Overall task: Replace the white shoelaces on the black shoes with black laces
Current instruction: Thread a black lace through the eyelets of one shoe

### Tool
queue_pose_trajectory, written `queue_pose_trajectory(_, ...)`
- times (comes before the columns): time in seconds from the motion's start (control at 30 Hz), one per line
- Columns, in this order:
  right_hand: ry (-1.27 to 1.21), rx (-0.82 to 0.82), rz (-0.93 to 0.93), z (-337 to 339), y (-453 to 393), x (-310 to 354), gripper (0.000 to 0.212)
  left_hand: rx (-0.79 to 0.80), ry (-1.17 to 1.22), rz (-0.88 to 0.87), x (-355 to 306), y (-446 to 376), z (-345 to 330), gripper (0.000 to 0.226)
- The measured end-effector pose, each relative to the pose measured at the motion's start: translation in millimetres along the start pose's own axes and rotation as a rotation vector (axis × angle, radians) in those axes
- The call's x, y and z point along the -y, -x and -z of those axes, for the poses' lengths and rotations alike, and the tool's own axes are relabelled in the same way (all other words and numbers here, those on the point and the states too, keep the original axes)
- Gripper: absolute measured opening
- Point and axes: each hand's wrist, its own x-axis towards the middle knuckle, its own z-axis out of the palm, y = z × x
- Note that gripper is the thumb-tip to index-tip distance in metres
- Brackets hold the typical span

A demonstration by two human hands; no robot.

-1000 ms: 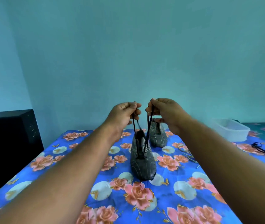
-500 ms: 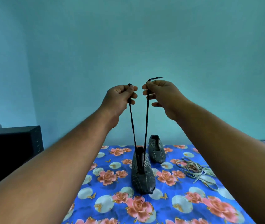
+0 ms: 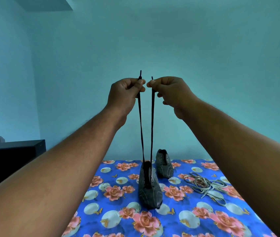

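A dark patterned shoe (image 3: 150, 190) stands on the floral cloth, toe towards me. A black lace (image 3: 152, 127) runs up from its lowest eyelets in two taut strands. My left hand (image 3: 124, 94) pinches the left strand near its tip, and my right hand (image 3: 171, 93) pinches the right strand. Both hands are raised high above the shoe, close together, with the lace tips sticking up past the fingers. The second shoe (image 3: 164, 163) sits behind and to the right, without a lace. A loose pile of white laces (image 3: 205, 185) lies to the right of the shoes.
The blue floral cloth (image 3: 115, 218) covers the surface under the shoes. A black box-like object (image 3: 11, 156) stands at the left edge. A plain teal wall (image 3: 153, 40) is behind.
Both hands have risen well above the shoe, drawing the two black lace strands up taut and longer. The view has tilted upward, so the white container at the right is out of frame.
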Motion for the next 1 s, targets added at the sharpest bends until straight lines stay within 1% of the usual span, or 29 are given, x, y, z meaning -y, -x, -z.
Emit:
queue_pose_trajectory(0.23,-0.058,-0.019,0.01,1.8,3.4,-6.2,0.019,0.029,0.025,0.031,3.2,8.2,-5.6,0.021)
queue_pose_trajectory(0.3,-0.087,-0.008,0.0,2.3,1.9,-12.3,0.017,0.037,0.048,0.037,8.2,8.7,-7.7,0.02)
queue_pose_trajectory(0.4,-0.145,0.023,-0.042,3.0,2.2,-27.6,0.02,0.039,0.08,0.093,27.4,11.1,-8.6,0.019)
queue_pose_trajectory(0.53,-0.181,0.072,-0.126,-1.2,12.9,-69.1,0.02,0.043,-0.086,0.17,78.3,22.4,-8.2,0.021)
queue_pose_trajectory(0.63,-0.171,0.056,-0.179,-8.0,24.6,-111.3,0.02,0.105,-0.226,0.261,128.5,39.8,-5.1,0.016)
queue_pose_trajectory(0.73,-0.055,0.015,-0.196,-15.5,36.6,-165.3,0.021,0.196,-0.37,0.352,187.3,65.8,1.8,0.015)
queue_pose_trajectory(0.83,0.083,0.033,-0.241,-26.7,52.9,-225.9,0.019,0.292,-0.492,0.442,243.2,96.4,9.1,0.022)
queue_pose_trajectory(0.93,0.209,0.12,-0.274,-37.5,69.7,-277.5,0.027,0.392,-0.592,0.53,288.1,121.5,12.9,0.029)
queue_pose_trajectory(1.0,0.284,0.201,-0.261,-45.0,77.3,-303.9,0.033,0.457,-0.705,0.538,310.3,131.1,11.1,0.031)
